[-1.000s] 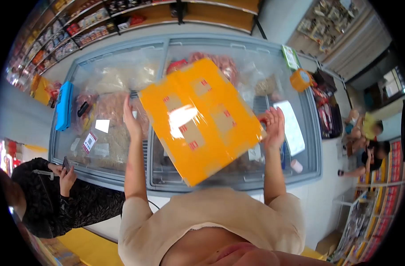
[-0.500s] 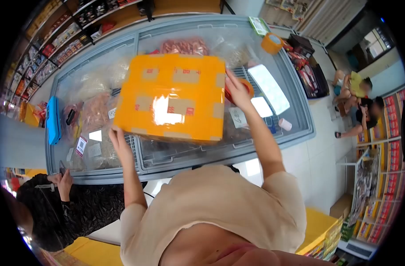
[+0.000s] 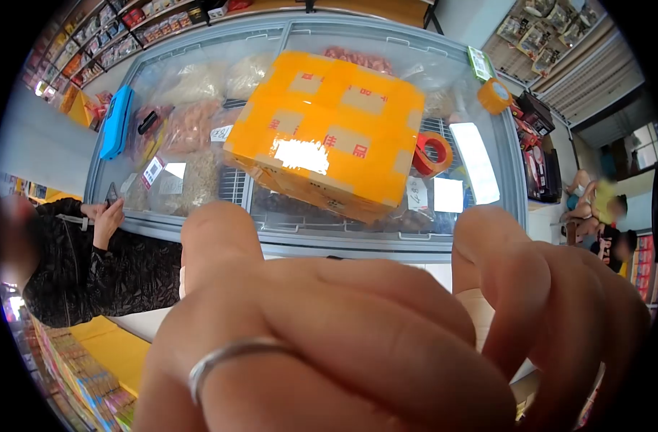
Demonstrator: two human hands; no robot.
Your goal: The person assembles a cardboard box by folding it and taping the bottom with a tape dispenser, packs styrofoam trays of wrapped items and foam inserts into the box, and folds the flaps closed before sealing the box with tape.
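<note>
Very close to the camera, my left hand (image 3: pixel 329 338), with a silver ring on one finger, has its fingers bent and pressed together. Beside it on the right, my right hand (image 3: pixel 559 309) has its fingers curled side by side. The fingertips of both are out of sight, and anything they hold is hidden. Beyond them, a carton (image 3: pixel 329 122) wrapped in yellow tape rests on the glass top of a chest freezer (image 3: pixel 343 248), touched by neither hand. A red-orange tape roll (image 3: pixel 433 154) lies against its right side.
On the freezer are a blue case (image 3: pixel 116 122), an orange tape roll (image 3: pixel 494 96), a white sheet (image 3: pixel 475 162) and paper labels. A person in black (image 3: pixel 102 266) holds a phone at the left. Two people sit far right. Stocked shelves (image 3: pixel 156 29) stand behind.
The carton has been turned and set down on the freezer, and both hands have let go of it. They have come back close to the camera. The view has also shifted.
</note>
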